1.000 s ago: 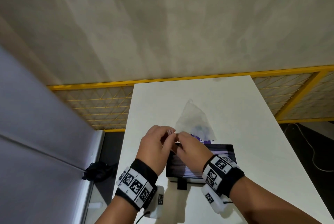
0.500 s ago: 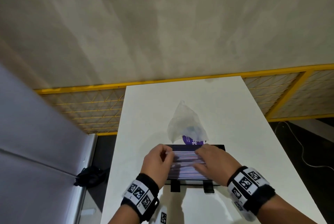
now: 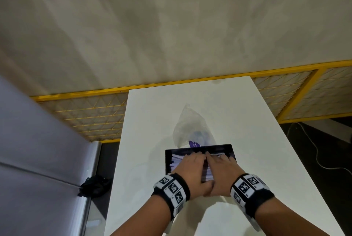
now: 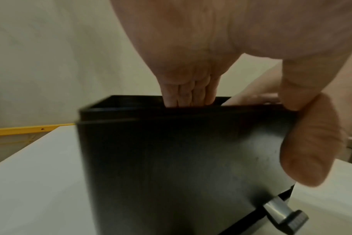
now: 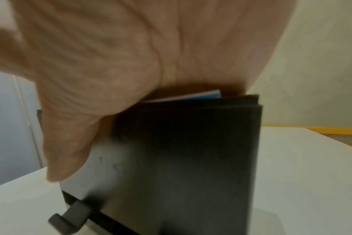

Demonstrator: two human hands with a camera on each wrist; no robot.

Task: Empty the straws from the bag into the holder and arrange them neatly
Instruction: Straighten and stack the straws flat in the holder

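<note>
A black box-shaped straw holder (image 3: 168, 161) stands on the white table (image 3: 247, 140), filled with paper-wrapped straws (image 3: 177, 161) lying flat. My left hand (image 3: 192, 165) and right hand (image 3: 222, 166) lie side by side on the straws, fingers straight and pressing down inside the holder. In the left wrist view the fingers (image 4: 188, 95) dip behind the holder's front wall (image 4: 171, 159) while the thumb (image 4: 311, 143) stays outside it. The right thumb (image 5: 66, 151) also hangs outside, and a white-and-blue straw wrapper (image 5: 201, 95) shows under the palm. The clear plastic bag (image 3: 190, 127) lies crumpled just behind the holder.
The holder has a metal knob (image 4: 281, 211) low on its near face. A yellow-framed mesh fence (image 3: 85, 110) runs past the table's far end. A grey panel (image 3: 38, 150) stands to the left, and a cable (image 3: 314, 150) lies on the dark floor to the right.
A second ago both hands pinched something together above the holder. They have since dropped into it and spread flat over the straws, with the thumbs outside the front wall.
</note>
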